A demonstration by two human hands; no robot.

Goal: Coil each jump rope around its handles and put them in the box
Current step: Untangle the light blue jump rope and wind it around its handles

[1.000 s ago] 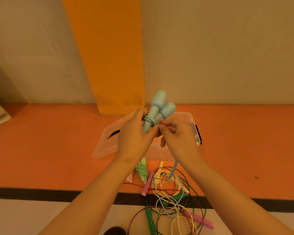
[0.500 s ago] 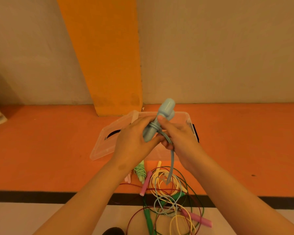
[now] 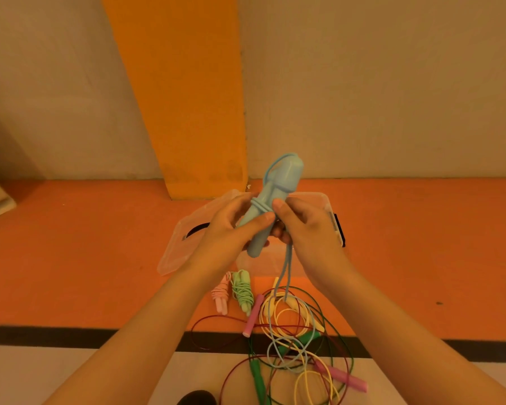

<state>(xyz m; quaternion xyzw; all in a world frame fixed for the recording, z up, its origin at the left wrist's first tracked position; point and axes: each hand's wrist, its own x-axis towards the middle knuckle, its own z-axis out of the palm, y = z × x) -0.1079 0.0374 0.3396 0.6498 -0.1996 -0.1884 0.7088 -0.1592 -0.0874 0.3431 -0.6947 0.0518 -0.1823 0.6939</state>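
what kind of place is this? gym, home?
Likely an indoor sports or play room, not certain. Clues: orange floor with a black line, plain wall with an orange pillar, loose jump ropes lying on the floor beside a clear box.

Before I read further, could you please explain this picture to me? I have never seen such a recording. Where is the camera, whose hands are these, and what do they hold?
There is no machine here. A person wears one camera on the head, so you look down along both bare arms. The left hand grips two blue handles held together, with a few turns of blue cord around them. The right hand pinches that cord, and its loose part hangs down to the floor. Behind the hands stands a clear box, with its lid beside it on the left. On the orange floor lie a pink bundle and a green bundle, both already coiled, next to a tangle of loose ropes.
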